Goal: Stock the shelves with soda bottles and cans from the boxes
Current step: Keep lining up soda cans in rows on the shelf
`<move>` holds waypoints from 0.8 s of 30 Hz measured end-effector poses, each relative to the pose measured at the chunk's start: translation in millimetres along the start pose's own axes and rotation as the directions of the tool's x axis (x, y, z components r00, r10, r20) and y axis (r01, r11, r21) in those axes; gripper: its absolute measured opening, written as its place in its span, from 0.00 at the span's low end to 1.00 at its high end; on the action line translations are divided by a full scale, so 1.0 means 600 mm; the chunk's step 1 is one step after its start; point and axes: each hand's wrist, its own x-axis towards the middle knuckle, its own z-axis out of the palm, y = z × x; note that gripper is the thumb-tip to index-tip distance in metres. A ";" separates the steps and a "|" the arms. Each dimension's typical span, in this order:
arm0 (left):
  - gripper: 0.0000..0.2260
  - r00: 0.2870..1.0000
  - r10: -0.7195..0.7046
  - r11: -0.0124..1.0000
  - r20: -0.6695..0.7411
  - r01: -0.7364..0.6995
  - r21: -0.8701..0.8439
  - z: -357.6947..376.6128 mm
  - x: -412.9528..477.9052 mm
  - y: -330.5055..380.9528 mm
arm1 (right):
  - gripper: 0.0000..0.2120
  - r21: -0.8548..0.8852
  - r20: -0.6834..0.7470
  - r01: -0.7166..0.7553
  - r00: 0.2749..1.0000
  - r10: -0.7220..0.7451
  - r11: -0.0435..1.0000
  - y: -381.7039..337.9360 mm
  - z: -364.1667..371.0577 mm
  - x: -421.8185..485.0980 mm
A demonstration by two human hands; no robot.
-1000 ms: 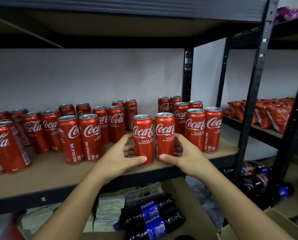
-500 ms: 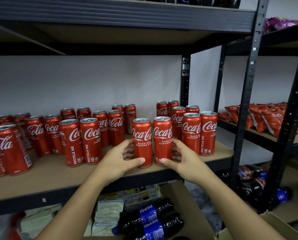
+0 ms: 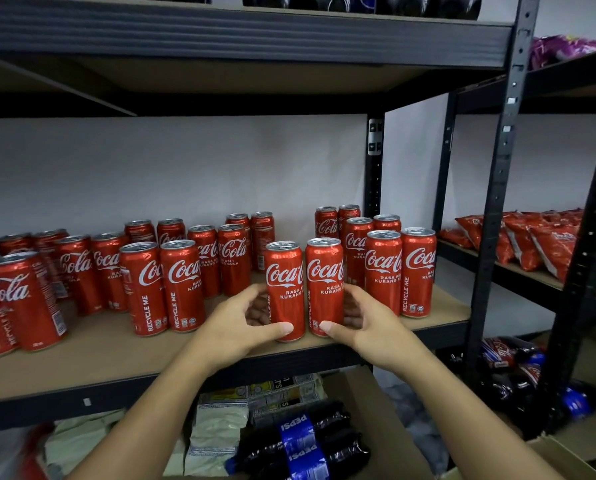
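1. Our left hand (image 3: 237, 323) curls round the left can (image 3: 284, 289), with the thumb across its lower front and the fingers round its left side. Our right hand (image 3: 367, 323) grips the right can (image 3: 324, 282) in the same way from the right.
2. Both cans stand upright and touching near the front edge of the shelf (image 3: 116, 358), between the left group of cans (image 3: 182, 285) and the right group of cans (image 3: 383, 271).
3. Below the shelf, an open cardboard box (image 3: 386, 420) holds Pepsi bottles (image 3: 300, 441) lying on their sides.
4. Compared with half a second ago, our hands and the two cans sit as they did. Our view has tipped upward, showing more of the dark bottles (image 3: 428, 5) on the upper shelf.
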 end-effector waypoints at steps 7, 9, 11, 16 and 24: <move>0.30 1.000 0.022 1.000 0.000 -0.022 0.022 0.003 0.001 0.001 | 0.36 -0.050 -0.020 -0.002 1.000 0.001 0.999 0.002 0.002 0.002; 0.29 0.999 0.035 0.999 0.009 -0.035 0.036 0.004 0.001 0.000 | 0.35 -0.060 -0.009 -0.002 1.000 0.001 0.998 0.000 0.000 0.003; 0.30 0.999 0.038 0.998 0.009 -0.038 0.050 0.003 0.001 0.000 | 0.35 -0.067 -0.009 -0.001 1.000 0.000 0.998 -0.003 0.000 0.002; 0.31 0.999 0.044 0.996 0.011 -0.045 0.073 0.004 -0.002 0.003 | 0.34 -0.066 -0.017 0.017 1.000 -0.018 0.998 -0.004 0.005 -0.004; 0.37 0.996 0.073 0.997 -0.059 -0.073 0.004 0.001 -0.007 0.029 | 0.37 -0.049 -0.034 0.077 0.996 -0.078 0.996 -0.019 -0.003 -0.013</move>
